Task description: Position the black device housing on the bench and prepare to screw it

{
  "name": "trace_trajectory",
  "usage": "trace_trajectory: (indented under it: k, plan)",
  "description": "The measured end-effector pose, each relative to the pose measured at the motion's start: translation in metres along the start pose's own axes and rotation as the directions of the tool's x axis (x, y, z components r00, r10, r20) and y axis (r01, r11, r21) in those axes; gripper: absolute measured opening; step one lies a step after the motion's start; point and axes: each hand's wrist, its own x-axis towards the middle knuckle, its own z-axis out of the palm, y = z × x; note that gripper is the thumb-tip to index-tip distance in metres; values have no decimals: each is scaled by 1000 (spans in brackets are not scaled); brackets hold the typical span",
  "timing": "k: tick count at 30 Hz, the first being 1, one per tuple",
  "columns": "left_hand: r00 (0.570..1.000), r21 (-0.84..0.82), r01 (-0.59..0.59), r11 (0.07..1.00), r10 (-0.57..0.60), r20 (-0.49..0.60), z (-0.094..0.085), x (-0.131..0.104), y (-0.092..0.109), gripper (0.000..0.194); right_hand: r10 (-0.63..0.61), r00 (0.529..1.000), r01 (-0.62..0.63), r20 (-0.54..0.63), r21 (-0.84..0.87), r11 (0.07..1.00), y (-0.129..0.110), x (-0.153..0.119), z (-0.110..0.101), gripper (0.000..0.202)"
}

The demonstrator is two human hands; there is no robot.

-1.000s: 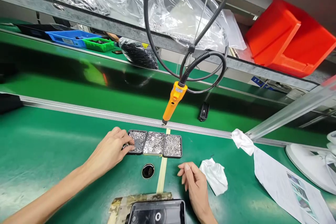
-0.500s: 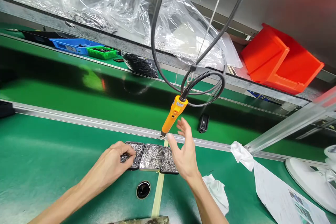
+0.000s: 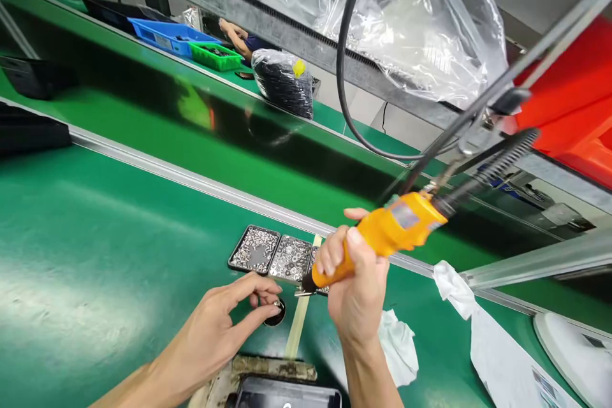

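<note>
My right hand (image 3: pixel 356 287) grips the orange electric screwdriver (image 3: pixel 382 236), tilted with its tip down and to the left, close to my left hand's fingertips. My left hand (image 3: pixel 224 328) is pinched at thumb and forefinger; whether it holds a small screw I cannot tell. It hovers beside a round black part (image 3: pixel 276 313) on the green mat. Three small black trays of screws and washers (image 3: pixel 275 255) lie just beyond the hands. A dark device (image 3: pixel 287 392) on a taped fixture sits at the bottom edge.
White cloths (image 3: pixel 399 344) and a printed sheet (image 3: pixel 516 363) lie to the right, with a white lamp base (image 3: pixel 574 357) further right. Behind the aluminium rail (image 3: pixel 167 172) runs a green conveyor (image 3: pixel 143 115); beyond it are blue and green bins (image 3: pixel 191 44) and another person's arm (image 3: pixel 236 35). Red bins (image 3: pixel 574 108) sit upper right.
My right hand rose from the mat, reached the hanging screwdriver, grasped it and pulled it down. My left hand left the screw tray and came back toward the round black part.
</note>
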Motion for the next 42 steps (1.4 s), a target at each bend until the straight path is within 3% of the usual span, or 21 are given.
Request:
trace_trajectory:
  k: [1,5,19,29,36,42]
  plan:
    - [1000,-11,3,1000,-3,-5,1,-2,-1,14,0,1000,0,-6,40,999,-3,-3,5,9]
    - [1000,-43,-7,999,7,-1,5,-6,-2,14,1,999,-6,53,101,995,-8,-12,14,21]
    - [996,-85,-92,992,92,0,5,-9,7,3,-8,988,-8,152,106,994,-4,-22,14,18]
    - [950,53,-290,955,294,-100,6,-12,10,16,-17,978,-2,209,89,996,-1,-26,16,14]
    - [953,19,-294,956,294,-71,6,-14,10,26,18,971,-41,239,92,995,0,-25,14,17]
    - [975,-78,-224,972,224,-9,3,-12,13,30,9,955,-35,295,82,996,0,-27,15,15]
